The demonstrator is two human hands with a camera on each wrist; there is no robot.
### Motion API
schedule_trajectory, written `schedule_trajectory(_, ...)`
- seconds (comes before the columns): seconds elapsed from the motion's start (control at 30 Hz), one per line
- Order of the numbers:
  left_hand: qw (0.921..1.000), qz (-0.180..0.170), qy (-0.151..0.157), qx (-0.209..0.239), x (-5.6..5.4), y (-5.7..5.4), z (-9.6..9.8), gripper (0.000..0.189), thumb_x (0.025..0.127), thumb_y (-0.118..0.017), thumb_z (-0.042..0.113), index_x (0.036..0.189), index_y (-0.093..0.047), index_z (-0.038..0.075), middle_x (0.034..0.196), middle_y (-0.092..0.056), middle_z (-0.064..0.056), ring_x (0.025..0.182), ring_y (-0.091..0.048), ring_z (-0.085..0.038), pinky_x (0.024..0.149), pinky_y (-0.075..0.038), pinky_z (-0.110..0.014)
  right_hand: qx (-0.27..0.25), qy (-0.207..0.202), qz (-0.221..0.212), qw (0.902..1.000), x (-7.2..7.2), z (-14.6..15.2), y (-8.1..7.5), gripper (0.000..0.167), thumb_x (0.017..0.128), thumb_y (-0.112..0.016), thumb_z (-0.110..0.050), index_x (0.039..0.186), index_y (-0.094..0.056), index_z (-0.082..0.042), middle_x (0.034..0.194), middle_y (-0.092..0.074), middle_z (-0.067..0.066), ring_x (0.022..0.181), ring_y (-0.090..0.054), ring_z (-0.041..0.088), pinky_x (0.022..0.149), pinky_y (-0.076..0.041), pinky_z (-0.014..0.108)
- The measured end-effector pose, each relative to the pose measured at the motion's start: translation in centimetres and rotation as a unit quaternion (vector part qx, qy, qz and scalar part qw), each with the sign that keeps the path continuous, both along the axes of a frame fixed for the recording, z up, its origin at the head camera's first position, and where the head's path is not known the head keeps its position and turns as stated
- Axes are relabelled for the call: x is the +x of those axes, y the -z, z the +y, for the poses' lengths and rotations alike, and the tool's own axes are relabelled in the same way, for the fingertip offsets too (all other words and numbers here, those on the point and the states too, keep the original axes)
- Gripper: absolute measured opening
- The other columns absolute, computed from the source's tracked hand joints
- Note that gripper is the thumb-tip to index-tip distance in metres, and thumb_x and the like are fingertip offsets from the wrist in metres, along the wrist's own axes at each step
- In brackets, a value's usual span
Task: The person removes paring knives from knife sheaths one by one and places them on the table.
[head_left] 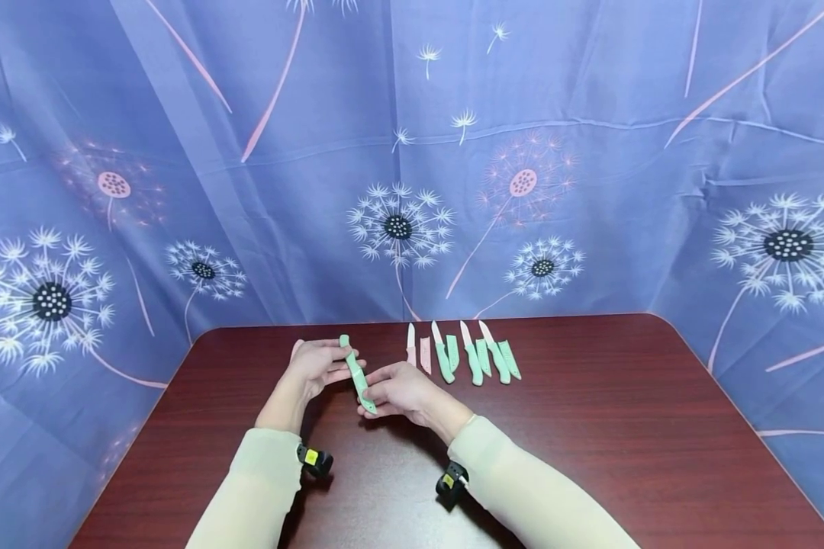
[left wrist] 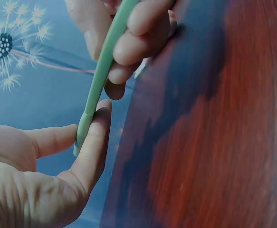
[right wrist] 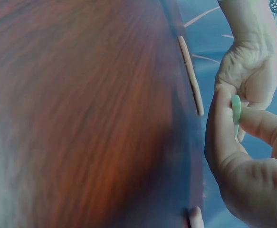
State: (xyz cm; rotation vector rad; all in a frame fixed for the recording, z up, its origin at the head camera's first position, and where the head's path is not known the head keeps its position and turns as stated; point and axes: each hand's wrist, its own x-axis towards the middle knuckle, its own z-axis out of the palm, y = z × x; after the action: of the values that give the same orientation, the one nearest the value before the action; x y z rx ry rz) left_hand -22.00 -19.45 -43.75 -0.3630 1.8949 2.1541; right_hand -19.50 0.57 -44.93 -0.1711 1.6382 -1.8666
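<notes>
A green-handled knife in a green sheath point(head_left: 358, 377) is held slantwise above the table between both hands. Near its upper end, the left hand point(head_left: 313, 367) grips the handle between thumb and fingers. My right hand point(head_left: 407, 393) pinches the lower, sheathed end. In the left wrist view the green sheath point(left wrist: 107, 54) runs up between the fingers of the other hand, and a seam shows near the left thumb. Only a short green tip point(right wrist: 236, 107) shows between the right thumb and finger in the right wrist view. The blade is hidden.
Right of the hands lie a pink knife point(head_left: 411, 352) and a pink sheath point(head_left: 425, 355). Beside them are three green-handled knives with white blades, one nearest the pink sheath point(head_left: 443, 358), each next to a green sheath point(head_left: 510, 360). A patterned blue curtain point(head_left: 412, 152) borders the dark red table point(head_left: 625, 427).
</notes>
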Motion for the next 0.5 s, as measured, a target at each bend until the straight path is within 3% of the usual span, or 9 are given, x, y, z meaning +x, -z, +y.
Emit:
schedule_trajectory(0.3, 0.9993, 0.028, 0.002, 0.027, 0.4, -0.6, 1.8, 0.048, 0.107, -0.056, -0.002, 0.151, -0.041, -0.017, 0.144, -0.055, -0.036, 0.096, -0.078, -0.022, 0.087, -0.062, -0.032, 0.020, -0.014, 0.045, 0.9987, 0.2, 2.4, -0.9, 0.032, 0.097, -0.062, 0.010, 0.128, -0.060, 0.017, 0.111, -0.070, 0.034, 0.084, -0.076, 0.026, 0.081, -0.064, 0.038)
schedule_trajectory(0.5, 0.9985, 0.043, -0.008, 0.034, 0.6, -1.1, 3.0, 0.046, 0.104, -0.060, -0.005, 0.147, -0.047, -0.016, 0.118, -0.072, -0.022, 0.103, -0.077, -0.030, 0.086, -0.062, -0.035, 0.033, -0.015, 0.065, 0.9972, 0.2, 3.8, -1.2, 0.031, 0.097, -0.063, 0.010, 0.126, -0.061, 0.017, 0.111, -0.070, 0.036, 0.083, -0.076, 0.026, 0.079, -0.064, 0.037)
